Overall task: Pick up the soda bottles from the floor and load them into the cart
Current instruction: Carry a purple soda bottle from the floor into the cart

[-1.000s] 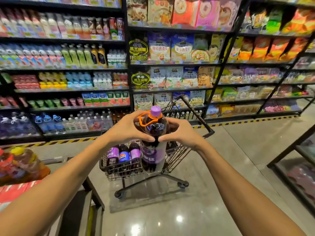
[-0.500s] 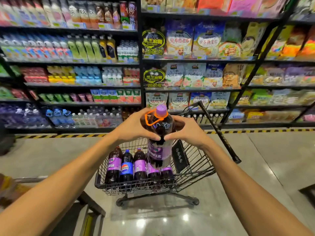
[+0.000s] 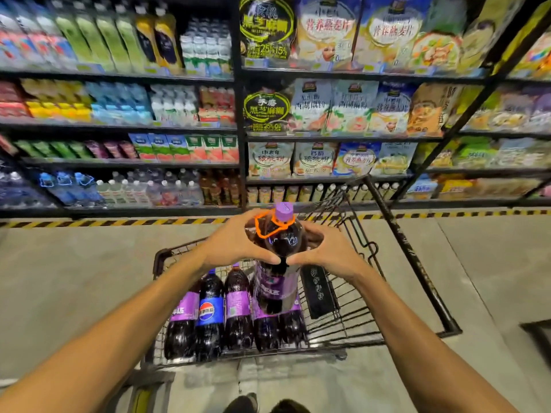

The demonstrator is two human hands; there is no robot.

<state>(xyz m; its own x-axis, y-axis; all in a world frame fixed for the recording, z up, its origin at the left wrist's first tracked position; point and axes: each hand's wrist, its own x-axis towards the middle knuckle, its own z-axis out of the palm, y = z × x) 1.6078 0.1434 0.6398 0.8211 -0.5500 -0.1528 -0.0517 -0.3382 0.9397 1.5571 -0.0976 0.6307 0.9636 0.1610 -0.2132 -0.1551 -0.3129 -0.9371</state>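
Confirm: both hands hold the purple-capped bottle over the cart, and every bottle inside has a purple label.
No: the head view shows one blue-labelled bottle among the purple-labelled bottles in the cart. Left hand and right hand do hold the purple-capped bottle over it.

Stocked black shelves [image 3: 238,126], glossy grey floor [image 3: 74,278], yellow-black hazard tape [image 3: 119,222]

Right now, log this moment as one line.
phase: loading | left hand and right hand: both grip purple-capped dark soda bottle | bottle: upright over black wire cart | cart: holds several dark bottles standing
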